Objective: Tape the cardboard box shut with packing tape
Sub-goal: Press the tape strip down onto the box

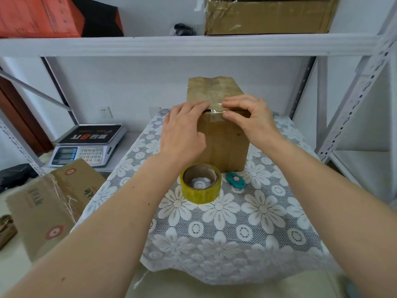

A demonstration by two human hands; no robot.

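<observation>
Pressing a clear strip of packing tape (216,108) over the near top edge of the small brown cardboard box (223,134), which is standing on the lace-covered worktop (247,222). The left hand (182,134) is lying flat-fingered on the flap; the right hand (249,117) is curling its grip over the tape at the edge. Smoothing outward from the seam is advisable, avoiding wrinkles. The yellow tape roll (200,182) and teal cutter (235,179) are lying just in front.

My left hand (182,134) covers the cardboard box (223,143) left front corner; I can't read the blurred scale (86,147) display; orange box (38,16) cut off top-left
</observation>
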